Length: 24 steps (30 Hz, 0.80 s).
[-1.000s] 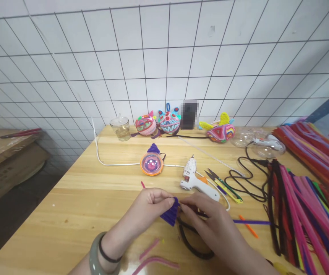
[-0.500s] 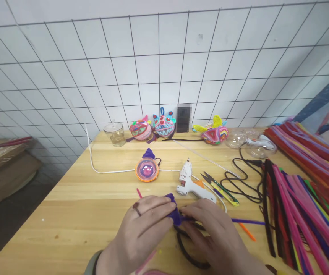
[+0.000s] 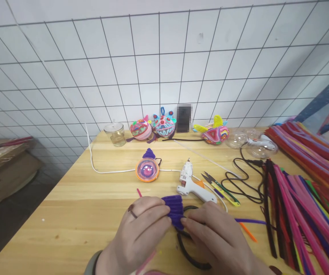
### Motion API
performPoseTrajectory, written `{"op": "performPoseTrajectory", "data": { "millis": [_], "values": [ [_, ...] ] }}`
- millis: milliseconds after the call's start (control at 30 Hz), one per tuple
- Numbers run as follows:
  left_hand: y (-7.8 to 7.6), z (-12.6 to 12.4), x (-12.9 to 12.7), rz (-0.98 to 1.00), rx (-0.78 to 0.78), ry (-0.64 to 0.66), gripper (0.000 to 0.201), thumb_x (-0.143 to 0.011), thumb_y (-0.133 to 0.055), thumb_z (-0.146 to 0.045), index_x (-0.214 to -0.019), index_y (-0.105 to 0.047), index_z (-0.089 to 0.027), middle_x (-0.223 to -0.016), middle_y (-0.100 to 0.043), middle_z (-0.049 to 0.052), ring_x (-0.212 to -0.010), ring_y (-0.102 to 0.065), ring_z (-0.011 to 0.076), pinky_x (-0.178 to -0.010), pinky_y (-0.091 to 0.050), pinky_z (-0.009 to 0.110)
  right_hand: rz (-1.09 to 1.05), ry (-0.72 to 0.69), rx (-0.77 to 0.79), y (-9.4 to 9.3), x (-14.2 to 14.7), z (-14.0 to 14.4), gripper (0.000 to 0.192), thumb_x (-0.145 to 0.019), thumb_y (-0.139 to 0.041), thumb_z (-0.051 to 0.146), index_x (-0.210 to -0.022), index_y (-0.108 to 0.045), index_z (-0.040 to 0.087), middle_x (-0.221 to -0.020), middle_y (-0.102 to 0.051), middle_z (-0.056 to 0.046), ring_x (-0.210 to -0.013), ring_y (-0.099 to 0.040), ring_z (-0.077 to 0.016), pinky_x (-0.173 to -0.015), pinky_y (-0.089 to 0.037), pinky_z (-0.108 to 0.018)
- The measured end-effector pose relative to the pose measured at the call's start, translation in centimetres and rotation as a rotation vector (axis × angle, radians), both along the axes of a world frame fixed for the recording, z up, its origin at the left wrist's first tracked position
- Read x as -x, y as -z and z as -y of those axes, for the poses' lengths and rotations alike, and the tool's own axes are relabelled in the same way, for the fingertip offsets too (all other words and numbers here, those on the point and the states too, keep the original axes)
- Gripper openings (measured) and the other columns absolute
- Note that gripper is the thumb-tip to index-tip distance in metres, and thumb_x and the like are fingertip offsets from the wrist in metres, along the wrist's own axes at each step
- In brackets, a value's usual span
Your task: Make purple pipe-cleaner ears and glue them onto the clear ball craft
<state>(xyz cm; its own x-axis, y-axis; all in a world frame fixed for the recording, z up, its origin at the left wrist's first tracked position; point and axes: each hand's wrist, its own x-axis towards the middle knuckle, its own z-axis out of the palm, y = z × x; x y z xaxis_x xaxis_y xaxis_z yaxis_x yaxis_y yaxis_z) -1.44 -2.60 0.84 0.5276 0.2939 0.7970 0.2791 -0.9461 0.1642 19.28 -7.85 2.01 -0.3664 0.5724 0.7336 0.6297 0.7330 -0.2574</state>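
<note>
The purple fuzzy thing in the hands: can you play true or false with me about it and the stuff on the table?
1. Both hands hold the purple fuzzy thing. True: the left hand and right hand grip it from either side.
2. The glue gun is in the right hand. False: it lies on the table, untouched.
3. The scissors lie to the right of the glue gun. True.
4. The glass jar stands right beside the hands. False: it stands far back by the tiled wall.
5. A big heap of colourful fuzzy sticks lies on the table's right side. True.
</note>
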Motion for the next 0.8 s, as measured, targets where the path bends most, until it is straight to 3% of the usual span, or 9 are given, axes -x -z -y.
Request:
{"op": "performPoseTrajectory", "data": {
  "millis": [167, 300, 500, 667, 800],
  "values": [
    [0.2, -0.1, 0.2, 0.004, -0.017, -0.037, 0.015, -0.081, -0.060, -0.003, -0.091, -0.065, -0.013, -0.092, -0.072, 0.009, -0.096, -0.063, 0.0193, -0.085, -0.055, 0.033, 0.038, 0.026, -0.080, -0.9, 0.1, 0.2, 0.022, -0.096, -0.040, 0.011, -0.096, -0.062, 0.013, -0.077, -0.070, -0.009, -0.072, -0.064, -0.0173, -0.066, -0.047, -0.030],
    [1.0, 0.0, 0.6, -0.044, 0.075, -0.032, 0.023, -0.085, -0.055, -0.009, -0.104, -0.064, -0.018, -0.106, -0.071, 0.010, -0.102, -0.064, 0.0211, -0.083, -0.058, 0.034, 0.023, 0.024, -0.082, -0.8, 0.1, 0.2, 0.021, -0.096, -0.042, 0.011, -0.094, -0.063, 0.013, -0.076, -0.070, -0.008, -0.070, -0.064, -0.0163, -0.065, -0.048, -0.029],
    [1.7, -0.1, 0.5, -0.076, 0.233, 0.101, 0.035, -0.088, -0.050, -0.010, -0.121, -0.056, -0.019, -0.119, -0.066, 0.011, -0.102, -0.065, 0.0194, -0.085, -0.058, 0.031, -0.028, -0.010, -0.022, -0.3, 0.2, 0.1, 0.017, -0.091, -0.048, 0.008, -0.097, -0.063, 0.012, -0.078, -0.069, -0.009, -0.069, -0.061, -0.0165, -0.062, -0.049, -0.028],
    [0.5, -0.3, -0.4, -0.050, 0.221, 0.157, 0.031, -0.087, -0.048, -0.006, -0.116, -0.058, -0.012, -0.106, -0.071, 0.013, -0.103, -0.065, 0.0184, -0.085, -0.056, 0.029, -0.106, 0.029, 0.059, -0.5, 0.9, -0.3, 0.017, -0.089, -0.050, 0.006, -0.091, -0.063, 0.015, -0.075, -0.069, -0.007, -0.063, -0.061, -0.0151, -0.056, -0.051, -0.026],
    [0.0, -0.2, -1.6, 0.028, 0.234, 0.059, 0.020, -0.084, -0.054, -0.007, -0.098, -0.067, -0.014, -0.085, -0.076, 0.008, -0.077, -0.070, 0.0162, -0.070, -0.057, 0.025, -0.055, 0.109, 0.078, 0.2, 1.1, -0.8, 0.019, -0.091, -0.047, 0.010, -0.086, -0.064, 0.017, -0.072, -0.070, -0.006, -0.063, -0.064, -0.0164, -0.058, -0.055, -0.027]
  ]
}}
